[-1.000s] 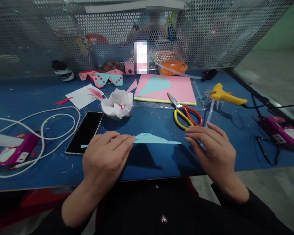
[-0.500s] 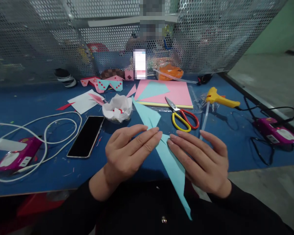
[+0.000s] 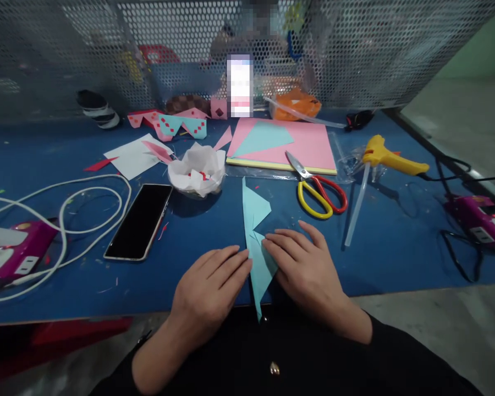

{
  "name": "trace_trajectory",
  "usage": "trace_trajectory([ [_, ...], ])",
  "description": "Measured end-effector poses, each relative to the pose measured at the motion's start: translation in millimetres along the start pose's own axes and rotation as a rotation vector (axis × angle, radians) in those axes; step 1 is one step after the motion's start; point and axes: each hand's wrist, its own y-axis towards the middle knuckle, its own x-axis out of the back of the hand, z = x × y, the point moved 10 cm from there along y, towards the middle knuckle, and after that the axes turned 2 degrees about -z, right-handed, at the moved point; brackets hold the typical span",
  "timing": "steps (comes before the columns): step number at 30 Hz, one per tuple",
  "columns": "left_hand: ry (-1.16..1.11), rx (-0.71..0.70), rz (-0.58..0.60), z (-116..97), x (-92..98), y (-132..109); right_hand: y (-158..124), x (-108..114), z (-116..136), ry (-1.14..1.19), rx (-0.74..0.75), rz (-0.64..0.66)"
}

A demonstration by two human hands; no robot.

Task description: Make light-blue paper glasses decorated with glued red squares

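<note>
A long, pointed piece of folded light-blue paper (image 3: 256, 220) lies on the blue table (image 3: 214, 231), running from near the table's middle toward me and over the front edge. My left hand (image 3: 212, 289) rests flat on the table at the paper's left side, fingers stretched out and touching its edge. My right hand (image 3: 305, 269) lies flat on the paper's right side, fingertips pressing on a small fold near the middle. Neither hand grips anything.
A black phone (image 3: 140, 220) and a white cable (image 3: 86, 220) lie left. A bowl of white paper scraps (image 3: 197, 173), pink sheets (image 3: 297, 146), red-and-yellow scissors (image 3: 317, 190), a yellow glue gun (image 3: 390, 159) and a glue stick (image 3: 357, 206) sit beyond. A perforated screen (image 3: 355, 49) closes the back.
The blue paper has been turned from lying crosswise to pointing away from me and now lies flat. Both hands came down close together on either side of it.
</note>
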Motion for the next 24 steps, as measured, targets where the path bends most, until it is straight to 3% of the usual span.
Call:
trace_trajectory([
  [6,-0.074,-0.075,0.071,-6.0,-8.9,0.0,-6.5,-0.8,-5.7,0.022,0.016,0.077],
  [12,-0.039,-0.028,0.065,-0.1,-9.1,5.9,-9.9,19.5,22.3,-0.083,0.303,-0.040],
  [19,-0.023,-0.008,0.093,6.4,-9.0,19.0,9.2,5.8,-10.8,-0.018,0.003,-0.016],
  [24,-0.024,-0.040,0.072,5.1,-8.6,22.3,6.4,9.3,-18.1,0.109,-0.067,-0.057],
])
